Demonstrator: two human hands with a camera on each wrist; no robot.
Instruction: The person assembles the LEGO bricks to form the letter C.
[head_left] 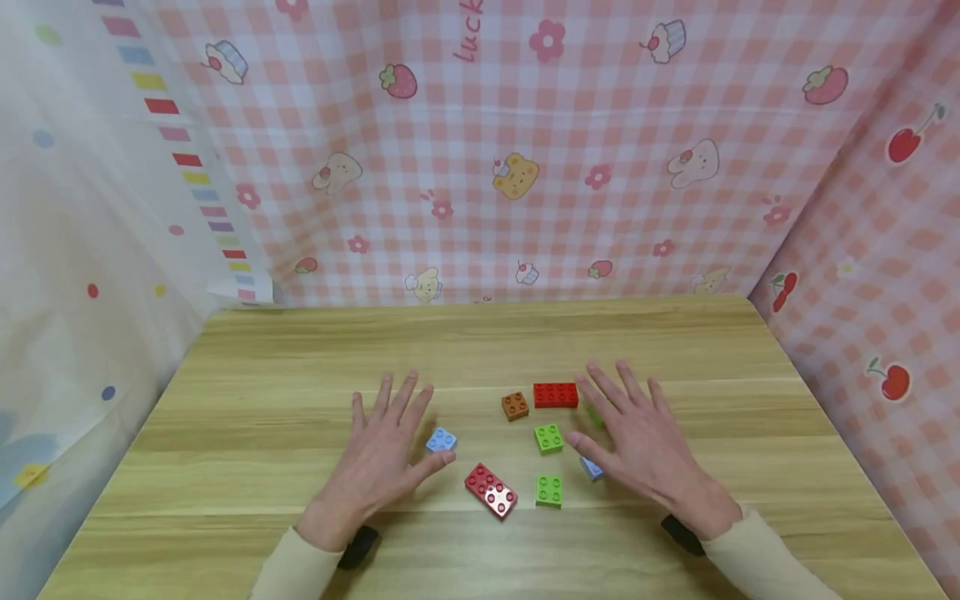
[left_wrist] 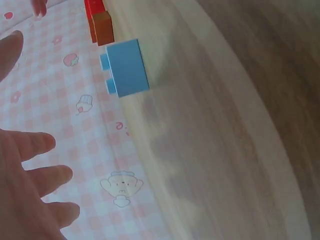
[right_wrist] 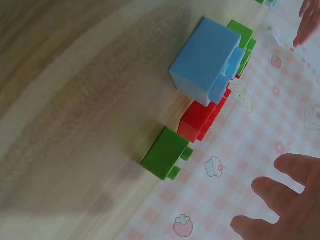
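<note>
Both hands are spread above the table with nothing in their fingers. My left hand (head_left: 381, 462) is nearest a light blue two-by-two building brick (head_left: 442, 440); its thumb overlaps that brick's lower edge in the head view. The same blue brick (left_wrist: 129, 67) stands studs up beyond the fingers in the left wrist view. My right hand (head_left: 647, 446) partly hides a second blue brick (head_left: 592, 469) under its thumb and a green brick (head_left: 595, 416) under its fingers. In the right wrist view, this blue brick (right_wrist: 205, 61) and green brick (right_wrist: 166, 153) show beside the fingertips.
Between the hands lie an orange-brown brick (head_left: 515, 406), a long red brick (head_left: 556, 395), two green bricks, one farther back (head_left: 548, 438) and one nearer (head_left: 549, 491), and a slanted dark red brick (head_left: 491, 491). Checked cloth (head_left: 465, 233) hangs behind the wooden table (head_left: 300, 350).
</note>
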